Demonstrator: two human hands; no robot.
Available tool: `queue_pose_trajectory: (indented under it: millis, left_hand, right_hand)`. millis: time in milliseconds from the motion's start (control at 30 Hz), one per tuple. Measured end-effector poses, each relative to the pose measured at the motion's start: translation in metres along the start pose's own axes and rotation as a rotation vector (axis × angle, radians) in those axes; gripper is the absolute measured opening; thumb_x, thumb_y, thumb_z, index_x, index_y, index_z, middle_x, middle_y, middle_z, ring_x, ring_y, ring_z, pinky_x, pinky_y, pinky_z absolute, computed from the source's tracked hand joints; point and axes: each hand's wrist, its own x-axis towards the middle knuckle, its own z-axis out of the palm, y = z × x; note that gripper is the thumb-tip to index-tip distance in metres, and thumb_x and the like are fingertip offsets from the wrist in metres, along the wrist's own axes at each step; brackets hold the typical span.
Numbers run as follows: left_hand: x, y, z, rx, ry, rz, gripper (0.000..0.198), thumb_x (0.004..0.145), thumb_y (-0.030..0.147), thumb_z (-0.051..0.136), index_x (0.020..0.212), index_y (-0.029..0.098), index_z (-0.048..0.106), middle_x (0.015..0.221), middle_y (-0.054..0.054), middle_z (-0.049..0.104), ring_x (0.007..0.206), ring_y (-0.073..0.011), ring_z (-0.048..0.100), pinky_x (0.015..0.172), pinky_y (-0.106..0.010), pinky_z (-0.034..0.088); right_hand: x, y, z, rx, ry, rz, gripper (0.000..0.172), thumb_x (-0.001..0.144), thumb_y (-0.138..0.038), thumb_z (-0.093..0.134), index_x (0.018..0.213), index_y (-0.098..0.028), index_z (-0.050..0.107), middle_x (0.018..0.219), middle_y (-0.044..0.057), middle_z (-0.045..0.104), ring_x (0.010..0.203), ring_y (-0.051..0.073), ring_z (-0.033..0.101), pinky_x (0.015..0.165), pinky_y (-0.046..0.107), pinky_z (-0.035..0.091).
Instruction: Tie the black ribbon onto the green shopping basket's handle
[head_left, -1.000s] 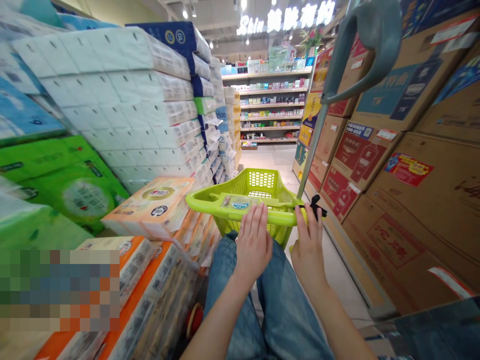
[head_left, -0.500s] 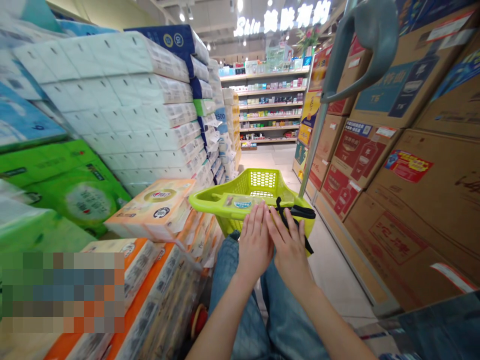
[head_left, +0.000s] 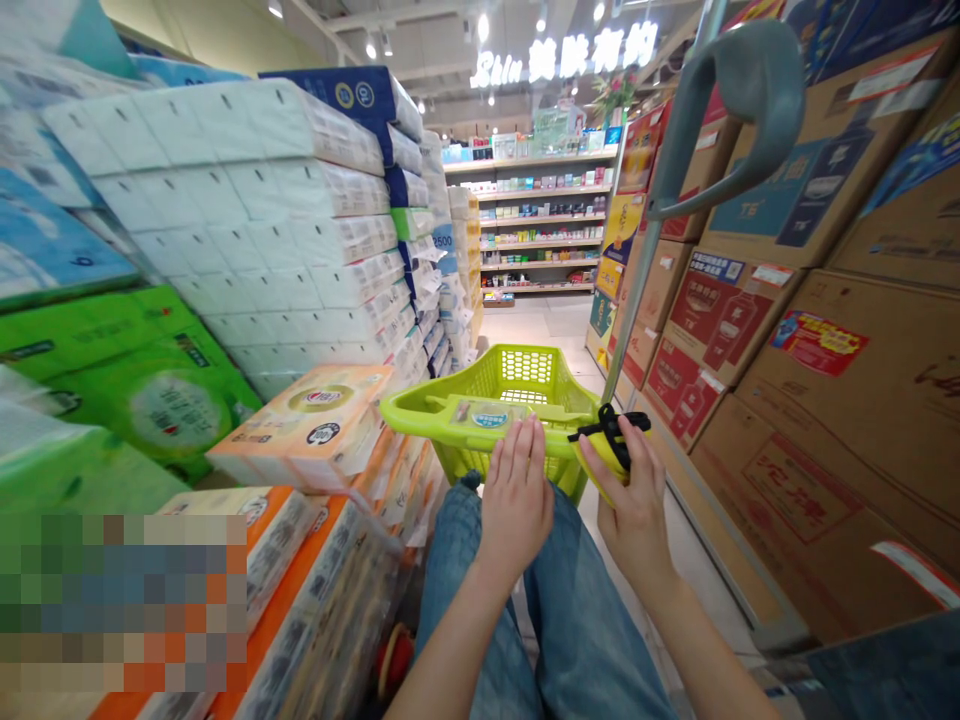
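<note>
Two hands on a lime basket — tissue packs left, cartons right.

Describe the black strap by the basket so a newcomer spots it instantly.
In the aisle beside the wall of brown cartons, find the lime-green shopping basket. At the right end of its near rim, by the right hand, sits a black knotted strap, the only black thing on the lime plastic.
</note>
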Motion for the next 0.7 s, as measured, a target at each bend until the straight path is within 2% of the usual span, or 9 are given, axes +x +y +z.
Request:
queue_pose_trajectory:
  millis: [133, 233, 367, 467, 533, 633, 700]
  left_hand:
    - [0.0, -0.001, 0.0, -0.002, -0.01, 0.0, 0.072, 0.091, 0.013, 0.042, 0.157, 0.009, 0.015, 0.16, -0.015, 0.036, 0.151, -0.0281, 0.027, 0.12, -0.049, 0.033]
    - [0.001, -0.001, -0.001, -0.003, -0.016, 0.002, 0.072, 0.091, 0.013, 0.042, 0.157, 0.008, 0.016, 0.16, -0.015, 0.036, 0.151, -0.0282, 0.026, 0.12, -0.048, 0.032]
    - [0.001, -0.001, -0.001, 0.001, -0.014, 0.005, 0.072, 0.09, 0.013, 0.043, 0.157, 0.007, 0.016, 0.159, -0.015, 0.036, 0.151, -0.0282, 0.026, 0.12, -0.048, 0.032]
    - [0.001, -0.001, -0.001, 0.001, -0.01, 0.001, 0.072, 0.09, 0.013, 0.043, 0.157, 0.008, 0.016, 0.159, -0.016, 0.037, 0.15, -0.0287, 0.028, 0.12, -0.049, 0.032]
    - [0.001, -0.001, -0.001, -0.001, -0.005, -0.006, 0.073, 0.09, 0.013, 0.043, 0.157, 0.009, 0.015, 0.159, -0.016, 0.038, 0.15, -0.029, 0.029, 0.12, -0.049, 0.033]
    - [0.0, -0.002, -0.002, -0.008, -0.001, -0.005, 0.074, 0.09, 0.013, 0.043, 0.158, 0.009, 0.014, 0.158, -0.016, 0.038, 0.15, -0.0286, 0.029, 0.119, -0.049, 0.033]
    - [0.0, -0.002, -0.002, -0.008, -0.003, 0.001, 0.074, 0.09, 0.013, 0.043, 0.158, 0.009, 0.014, 0.159, -0.016, 0.037, 0.15, -0.0281, 0.029, 0.12, -0.049, 0.033]
  right_hand:
    - [0.0, 0.001, -0.004, -0.007, 0.057, -0.029, 0.069, 0.09, 0.0, 0.046, 0.142, -0.046, 0.05, 0.165, 0.0, 0.025, 0.145, 0.031, 0.033, 0.116, 0.06, 0.03]
    - [0.0, 0.008, -0.006, -0.044, 0.024, -0.042, 0.06, 0.091, -0.004, 0.048, 0.132, -0.045, 0.061, 0.163, -0.001, 0.029, 0.144, 0.031, 0.037, 0.116, 0.06, 0.03]
    - [0.002, 0.017, -0.009, 0.129, -0.044, -0.072, 0.053, 0.092, -0.01, 0.049, 0.138, -0.035, 0.056, 0.158, 0.007, 0.038, 0.142, 0.03, 0.041, 0.113, 0.058, 0.039]
    - [0.007, 0.014, -0.016, 0.291, -0.007, 0.035, 0.061, 0.091, -0.019, 0.058, 0.148, -0.027, 0.039, 0.154, 0.014, 0.042, 0.142, 0.03, 0.042, 0.113, 0.057, 0.04]
    - [0.012, 0.01, -0.021, 0.329, 0.002, 0.135, 0.065, 0.091, -0.026, 0.061, 0.15, -0.022, 0.035, 0.151, 0.017, 0.044, 0.141, 0.03, 0.043, 0.113, 0.055, 0.04]
    - [0.017, 0.006, -0.025, 0.262, 0.029, 0.253, 0.051, 0.092, -0.033, 0.061, 0.14, -0.021, 0.049, 0.15, 0.016, 0.044, 0.14, 0.029, 0.044, 0.113, 0.053, 0.042]
    - [0.02, 0.006, -0.023, 0.222, 0.084, 0.297, 0.039, 0.09, -0.035, 0.064, 0.127, -0.022, 0.059, 0.149, 0.015, 0.044, 0.133, 0.028, 0.051, 0.11, 0.05, 0.045]
